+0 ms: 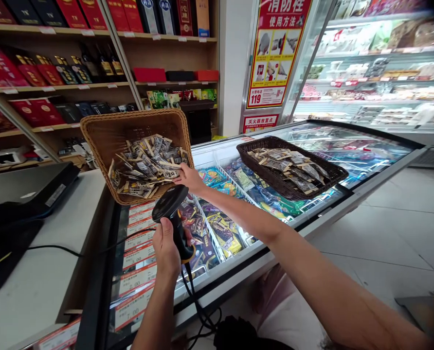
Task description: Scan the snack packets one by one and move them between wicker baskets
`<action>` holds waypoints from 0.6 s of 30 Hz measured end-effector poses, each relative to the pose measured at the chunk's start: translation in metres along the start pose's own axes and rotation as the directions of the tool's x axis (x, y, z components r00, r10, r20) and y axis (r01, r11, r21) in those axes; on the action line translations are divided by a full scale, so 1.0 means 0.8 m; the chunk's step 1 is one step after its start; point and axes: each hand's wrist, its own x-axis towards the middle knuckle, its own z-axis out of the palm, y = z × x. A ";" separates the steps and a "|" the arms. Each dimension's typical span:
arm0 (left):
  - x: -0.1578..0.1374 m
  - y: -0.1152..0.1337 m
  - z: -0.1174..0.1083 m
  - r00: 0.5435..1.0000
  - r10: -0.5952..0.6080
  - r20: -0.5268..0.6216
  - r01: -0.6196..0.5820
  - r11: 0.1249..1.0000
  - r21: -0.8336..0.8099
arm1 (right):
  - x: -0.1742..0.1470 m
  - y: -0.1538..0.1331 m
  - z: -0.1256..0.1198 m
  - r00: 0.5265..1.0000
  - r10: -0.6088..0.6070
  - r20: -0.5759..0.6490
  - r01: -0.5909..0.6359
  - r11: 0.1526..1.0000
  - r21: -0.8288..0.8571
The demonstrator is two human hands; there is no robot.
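Observation:
My left hand (167, 253) is wrapped round the handle of a black barcode scanner (171, 201), held upright with its head on top and a cord hanging below. My right hand (189, 179) reaches over the near right rim of a tan wicker basket (133, 124). Its fingers are closed on the end of a small packet with a white label (171, 173). Many similar small sealed packets (149, 155) lie heaped in that basket. To the right, a dark brown wicker basket (248, 148) holds more clear-and-beige packets (293, 167).
Both baskets rest on a glass-topped freezer (312, 221) with bright ice-cream packs inside. Price labels (133, 284) line its left end. A white counter (30, 277) stands left, crossed by a black cable (56, 247). Shelves of boxes (166, 34) stand behind.

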 end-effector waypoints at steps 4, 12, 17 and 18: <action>0.001 -0.001 0.002 0.999 -0.025 0.043 0.024 1.000 0.013 | -0.063 0.001 -0.056 0.985 0.138 -0.100 -0.074 0.875 0.478; 0.005 -0.009 0.004 0.970 -0.130 0.205 0.103 0.985 0.137 | -0.136 0.041 -0.134 0.791 0.475 -0.385 -0.108 0.728 0.676; 0.002 -0.010 0.005 0.908 -0.269 0.322 0.141 0.918 0.371 | -0.138 0.050 -0.134 0.811 0.520 -0.270 -0.218 0.696 0.684; 0.000 -0.009 0.005 0.900 -0.274 0.339 0.124 0.906 0.404 | -0.140 0.049 -0.135 0.816 0.511 -0.271 -0.227 0.713 0.664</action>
